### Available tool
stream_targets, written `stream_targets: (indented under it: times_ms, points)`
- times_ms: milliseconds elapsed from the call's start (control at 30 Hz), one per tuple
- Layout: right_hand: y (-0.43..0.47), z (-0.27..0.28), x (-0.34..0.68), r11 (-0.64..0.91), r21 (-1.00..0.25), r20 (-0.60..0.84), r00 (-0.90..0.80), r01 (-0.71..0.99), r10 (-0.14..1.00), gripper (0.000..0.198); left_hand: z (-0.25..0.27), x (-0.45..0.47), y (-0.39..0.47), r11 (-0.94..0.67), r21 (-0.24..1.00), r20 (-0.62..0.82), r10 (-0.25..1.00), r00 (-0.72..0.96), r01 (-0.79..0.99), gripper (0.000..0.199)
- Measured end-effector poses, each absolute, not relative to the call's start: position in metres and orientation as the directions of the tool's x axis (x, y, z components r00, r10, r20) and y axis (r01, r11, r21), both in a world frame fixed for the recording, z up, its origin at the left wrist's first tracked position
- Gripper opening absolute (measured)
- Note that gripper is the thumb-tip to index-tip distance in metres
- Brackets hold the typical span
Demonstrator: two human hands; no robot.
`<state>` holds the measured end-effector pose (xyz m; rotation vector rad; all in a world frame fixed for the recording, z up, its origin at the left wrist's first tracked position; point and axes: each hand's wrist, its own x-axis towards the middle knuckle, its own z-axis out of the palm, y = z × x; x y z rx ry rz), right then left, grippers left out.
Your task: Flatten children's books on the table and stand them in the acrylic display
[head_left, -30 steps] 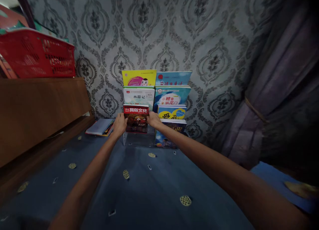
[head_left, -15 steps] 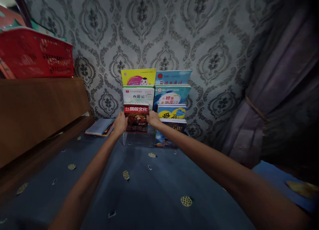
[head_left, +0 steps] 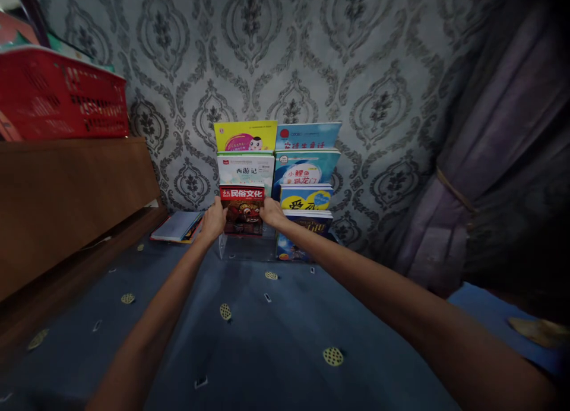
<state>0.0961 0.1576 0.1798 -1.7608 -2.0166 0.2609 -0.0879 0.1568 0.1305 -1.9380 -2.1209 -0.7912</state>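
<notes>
A red-topped book [head_left: 243,212] with a mask on its cover stands upright between my two hands. My left hand [head_left: 214,218] is closed on its left edge, and my right hand [head_left: 271,211] grips the right edge. The book is in the left column of a clear tiered rack [head_left: 247,248], above the bare bottom tier. Behind it rise a white book [head_left: 244,168] and a yellow book [head_left: 229,136]. The right column holds a light-blue book [head_left: 332,135], a teal book [head_left: 327,161], a blue-and-yellow book [head_left: 289,196] and a dark-blue book [head_left: 291,246], partly behind my right hand and forearm.
Several flat books [head_left: 176,227] lie left of the rack on a dark-blue cloth [head_left: 267,340] with yellow prints. A red basket [head_left: 57,96] sits on a wooden cabinet [head_left: 75,203] at left. Patterned wallpaper [head_left: 178,102] stands behind; a tied curtain [head_left: 485,149] hangs at right.
The view has shifted slightly. Both hands keep their hold on the red-topped book, which stays at nearly the same place in the rack.
</notes>
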Motion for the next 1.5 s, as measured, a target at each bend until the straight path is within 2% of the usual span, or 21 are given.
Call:
stream_targets:
  times_ms: [433,1000,1500]
  points:
    - [0.156,0.18,0.096,0.171,-0.416,0.201,-0.092,0.893,0.975,0.038,0.134,-0.086,0.157,0.089,0.245,0.408,0.894,-0.186,0.965,0.03]
    - [0.158,0.172,0.098,0.214,-0.383,0.216,-0.138,0.899,0.967,0.032,0.134,-0.085,0.144,0.105,0.265,0.376,0.904,-0.203,0.958,0.031]
    - [0.147,0.169,0.099,0.233,-0.414,0.225,-0.15,0.88,0.963,0.031,0.135,-0.089,0.136,0.075,0.29,0.376,0.908,-0.186,0.954,0.038]
